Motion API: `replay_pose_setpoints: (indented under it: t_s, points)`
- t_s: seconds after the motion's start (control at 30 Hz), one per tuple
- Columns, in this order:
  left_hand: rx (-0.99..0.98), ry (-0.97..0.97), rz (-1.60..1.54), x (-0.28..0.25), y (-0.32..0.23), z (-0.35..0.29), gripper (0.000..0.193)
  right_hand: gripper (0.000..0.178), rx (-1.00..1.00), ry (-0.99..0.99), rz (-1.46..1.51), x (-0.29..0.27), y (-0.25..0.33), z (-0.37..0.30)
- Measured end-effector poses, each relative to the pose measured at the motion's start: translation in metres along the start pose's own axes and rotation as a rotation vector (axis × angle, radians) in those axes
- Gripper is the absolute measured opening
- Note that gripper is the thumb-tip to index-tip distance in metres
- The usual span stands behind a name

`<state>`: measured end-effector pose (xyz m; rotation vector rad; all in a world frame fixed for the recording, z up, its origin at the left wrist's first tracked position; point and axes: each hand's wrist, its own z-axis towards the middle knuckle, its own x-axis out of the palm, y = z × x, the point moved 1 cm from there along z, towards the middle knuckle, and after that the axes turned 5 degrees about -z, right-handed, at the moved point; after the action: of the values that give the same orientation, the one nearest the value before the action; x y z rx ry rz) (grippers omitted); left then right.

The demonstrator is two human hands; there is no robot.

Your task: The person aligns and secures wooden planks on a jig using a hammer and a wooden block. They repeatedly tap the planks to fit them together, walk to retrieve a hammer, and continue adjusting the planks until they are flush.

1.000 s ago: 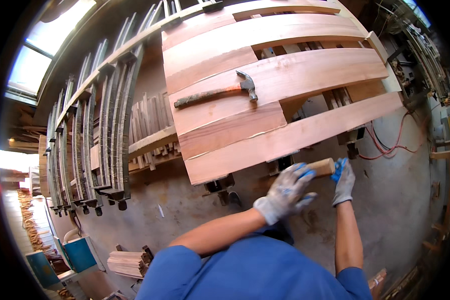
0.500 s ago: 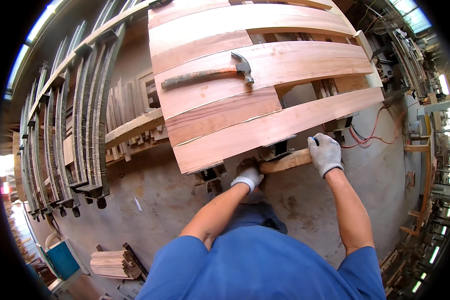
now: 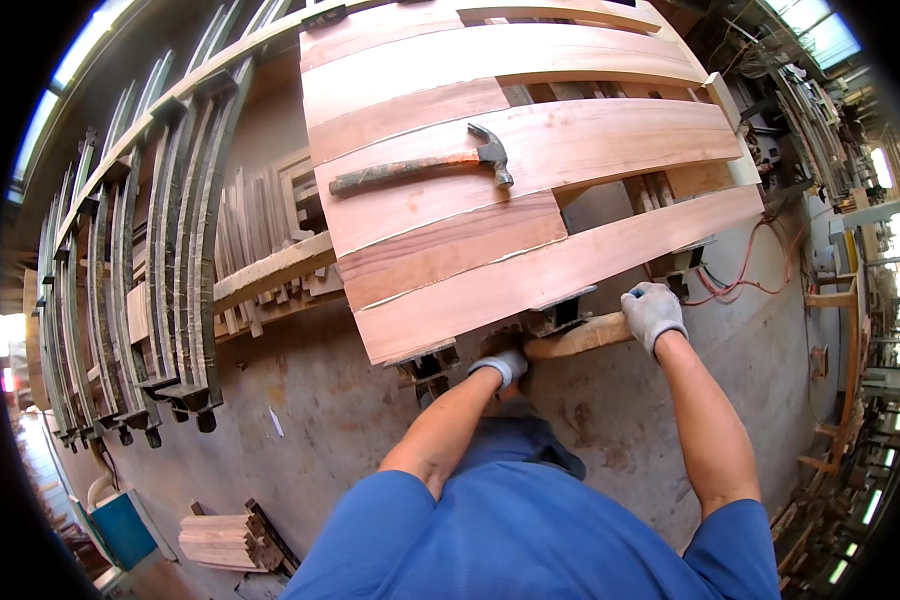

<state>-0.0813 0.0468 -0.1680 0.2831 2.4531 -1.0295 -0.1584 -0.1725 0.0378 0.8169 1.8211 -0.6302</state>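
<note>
Pale wooden boards (image 3: pixel 560 272) lie edge to edge on metal bar clamps, with short pieces fitted between the long ones; thin pale lines run along some joints. A claw hammer (image 3: pixel 425 168) with a worn orange-and-dark handle rests on them. Below the near board edge, a short thick wooden bar (image 3: pixel 578 337) spans between my gloved hands. My right hand (image 3: pixel 654 312) is closed around its right end. My left hand (image 3: pixel 511 364) is at its other end, beside a dark clamp end (image 3: pixel 555 316), with its fingers hidden in shadow.
A rack of long metal clamps (image 3: pixel 185 240) stands at the left. Behind it are wood strips (image 3: pixel 255 215). A stack of short wood pieces (image 3: pixel 228 541) sits on the floor at lower left. Red hose (image 3: pixel 770 285) loops beyond the boards at right.
The boards and hammer appear slightly lower in the picture as the view shifts. My left hand sits a little lower and further right; my right hand keeps hold of the bar.
</note>
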Motion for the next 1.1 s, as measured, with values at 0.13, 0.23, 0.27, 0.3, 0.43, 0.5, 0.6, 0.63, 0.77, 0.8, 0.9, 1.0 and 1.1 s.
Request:
replay_pose_setpoints:
  t_s: [0.13, 0.23, 0.27, 0.3, 0.43, 0.5, 0.6, 0.63, 0.77, 0.8, 0.9, 1.0, 1.1]
  points:
    - [0.025, -0.073, 0.033, 0.013, 0.008, 0.012, 0.046, 0.05, -0.023, 0.008, -0.072, 0.02, -0.017, 0.019]
    - [0.045, -0.161, 0.003, 0.016, 0.016, 0.012, 0.04, 0.054, 0.053, 0.06, -0.013, -0.004, 0.005, 0.007]
    - [0.052, -0.167, 0.007, 0.016, 0.015, 0.012, 0.04, 0.055, 0.055, 0.065, -0.034, -0.004, 0.006, 0.005]
    - [0.059, -0.173, 0.011, 0.016, 0.014, 0.012, 0.039, 0.056, 0.056, 0.071, -0.056, -0.005, 0.006, 0.004]
    - [0.033, -0.059, 0.035, 0.005, 0.004, 0.007, 0.045, 0.054, 0.073, 0.073, -0.128, -0.006, 0.008, 0.0]
    - [0.045, -0.114, 0.031, 0.005, 0.006, 0.005, 0.038, 0.052, 0.069, 0.047, -0.159, -0.008, 0.015, -0.004]
    - [0.076, -0.074, 0.034, 0.011, 0.015, 0.015, 0.037, 0.048, 0.07, 0.034, -0.178, -0.016, 0.023, -0.01]
    - [0.091, -0.069, 0.03, 0.013, 0.018, 0.018, 0.037, 0.047, 0.07, 0.034, -0.181, -0.018, 0.025, -0.011]
    - [0.121, -0.038, 0.022, 0.011, 0.017, 0.014, 0.037, 0.046, 0.017, 0.026, -0.131, -0.016, 0.015, -0.013]
    - [0.116, -0.032, 0.019, 0.011, 0.018, 0.013, 0.037, 0.046, 0.028, 0.011, -0.117, -0.015, 0.013, -0.015]
    - [0.106, -0.001, 0.039, 0.008, 0.018, 0.013, 0.037, 0.048, 0.066, 0.008, -0.092, -0.016, 0.015, -0.018]
    - [0.115, 0.022, 0.047, 0.007, 0.019, 0.014, 0.037, 0.05, 0.109, 0.016, -0.078, -0.016, 0.017, -0.016]
    - [0.151, 0.003, 0.021, 0.006, 0.018, 0.013, 0.036, 0.053, 0.149, 0.004, -0.018, -0.009, 0.011, -0.009]
